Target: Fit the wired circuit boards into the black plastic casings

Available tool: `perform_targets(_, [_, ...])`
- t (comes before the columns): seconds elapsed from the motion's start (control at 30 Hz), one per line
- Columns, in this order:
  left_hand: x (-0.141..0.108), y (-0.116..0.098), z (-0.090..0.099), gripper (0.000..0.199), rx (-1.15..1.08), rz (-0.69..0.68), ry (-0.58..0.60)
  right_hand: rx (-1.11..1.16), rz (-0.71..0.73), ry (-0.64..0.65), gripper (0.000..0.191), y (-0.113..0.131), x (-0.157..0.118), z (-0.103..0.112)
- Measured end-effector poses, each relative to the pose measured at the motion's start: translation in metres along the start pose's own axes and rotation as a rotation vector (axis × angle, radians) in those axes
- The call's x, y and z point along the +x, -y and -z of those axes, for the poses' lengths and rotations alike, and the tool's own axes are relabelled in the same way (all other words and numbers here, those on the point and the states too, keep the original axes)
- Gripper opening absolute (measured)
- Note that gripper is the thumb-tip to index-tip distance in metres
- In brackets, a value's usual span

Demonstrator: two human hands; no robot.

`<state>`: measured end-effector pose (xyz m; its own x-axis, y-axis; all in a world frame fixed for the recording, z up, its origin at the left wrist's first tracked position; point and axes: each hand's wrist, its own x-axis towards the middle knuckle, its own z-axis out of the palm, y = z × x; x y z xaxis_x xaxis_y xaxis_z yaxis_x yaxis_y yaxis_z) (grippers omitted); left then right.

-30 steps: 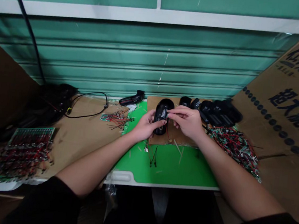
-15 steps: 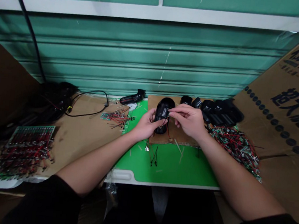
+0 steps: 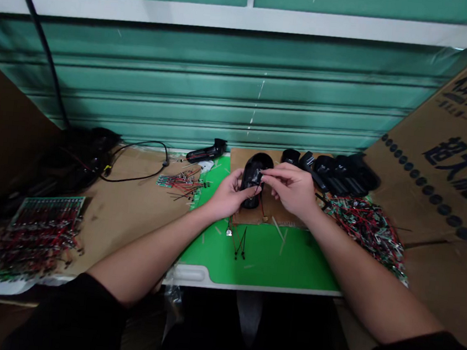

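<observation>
My left hand (image 3: 231, 196) grips a black plastic housing (image 3: 254, 169) by its left side, with the thumb laid across the hollow inside. Thin red and black wires (image 3: 239, 245) hang below the housing, and a small connector (image 3: 229, 232) dangles at their left. At the housing's right edge, my right hand (image 3: 293, 187) pinches with thumb and forefinger. What sits between those fingertips is too small to make out. Beneath the hands lies a cardboard sheet (image 3: 279, 217) on the green board (image 3: 291, 264).
At right lie a heap of wired parts (image 3: 370, 228) and several black housings (image 3: 342, 172). Leftward are a stack of wired circuit boards (image 3: 39, 232), a smaller wire bundle (image 3: 182, 182), a black handle-shaped part (image 3: 206, 151) and a looped cable (image 3: 145, 178). A cardboard wall (image 3: 447, 164) stands at right.
My right fingertips have shifted very slightly left and down along the housing's inside. The left hand keeps its hold in the same place.
</observation>
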<state>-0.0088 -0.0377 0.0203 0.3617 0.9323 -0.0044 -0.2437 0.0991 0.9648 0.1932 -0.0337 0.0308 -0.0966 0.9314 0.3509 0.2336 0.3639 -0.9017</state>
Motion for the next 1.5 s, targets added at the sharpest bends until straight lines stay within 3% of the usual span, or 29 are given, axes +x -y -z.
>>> perform_targets(0.6, [-0.003, -0.003, -0.001, 0.061, 0.006, -0.028, 0.029, -0.091, 0.108, -0.066, 0.039, -0.001, -0.002, -0.003])
perform_targets(0.67, [-0.002, -0.002, 0.0, 0.063, 0.012, -0.027, 0.019, -0.049, 0.058, -0.075, 0.043, -0.001, -0.003, -0.005])
perform_targets(0.83, [-0.001, -0.002, 0.0, 0.068, 0.008, -0.021, -0.006, 0.145, -0.239, -0.077, 0.071, 0.0, -0.003, -0.011])
perform_targets(0.97, [-0.003, -0.006, -0.002, 0.065, -0.016, -0.022, 0.003, 0.189, -0.372, 0.062, 0.075, 0.002, -0.001, -0.012])
perform_targets(1.1, [-0.004, -0.007, -0.003, 0.065, -0.015, -0.012, 0.018, 0.197, -0.354, 0.144, 0.065, 0.004, 0.0, -0.01])
perform_targets(1.5, [-0.005, -0.006, -0.004, 0.062, 0.037, -0.016, 0.047, 0.148, -0.306, 0.104, 0.053, 0.014, -0.001, -0.009])
